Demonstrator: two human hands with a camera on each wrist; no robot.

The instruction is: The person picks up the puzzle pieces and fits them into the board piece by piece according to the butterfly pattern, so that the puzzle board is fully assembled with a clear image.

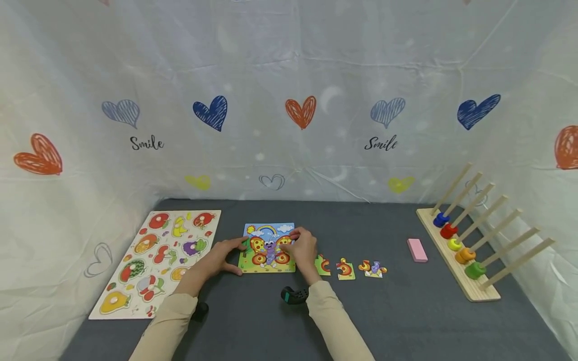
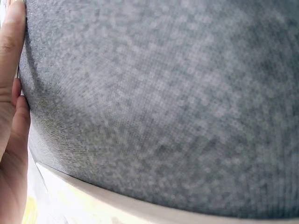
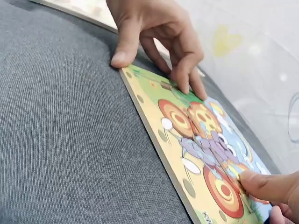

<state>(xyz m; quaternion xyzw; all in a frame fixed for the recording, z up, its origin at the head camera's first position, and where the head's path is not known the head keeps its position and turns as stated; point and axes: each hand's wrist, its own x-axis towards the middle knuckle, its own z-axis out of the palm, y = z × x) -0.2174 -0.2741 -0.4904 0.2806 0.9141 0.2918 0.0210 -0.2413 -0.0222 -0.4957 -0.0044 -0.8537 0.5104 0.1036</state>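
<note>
A butterfly jigsaw puzzle board (image 1: 266, 268) lies flat on the dark grey table, its picture a purple butterfly with orange wings under a rainbow. My left hand (image 1: 223, 254) holds its left side, thumb at the near corner and bent fingers on the edge. At the right side, my right hand (image 1: 304, 249) grips the board, the thumb on the wing picture and the other fingers by the edge, partly hidden. Right of that hand lie three loose puzzle pieces: one with green and red (image 1: 322, 265), a second with an orange ring (image 1: 345, 271), a third with purple (image 1: 374, 269).
On the left lies a large fruit peg board (image 1: 135, 240), close beside my left forearm. A pink block (image 1: 417, 250) rests to the right. Beyond it stands a wooden rack (image 1: 483, 293) with tall slanting pegs and coloured rings. A patterned curtain (image 1: 253, 165) hangs behind the table.
</note>
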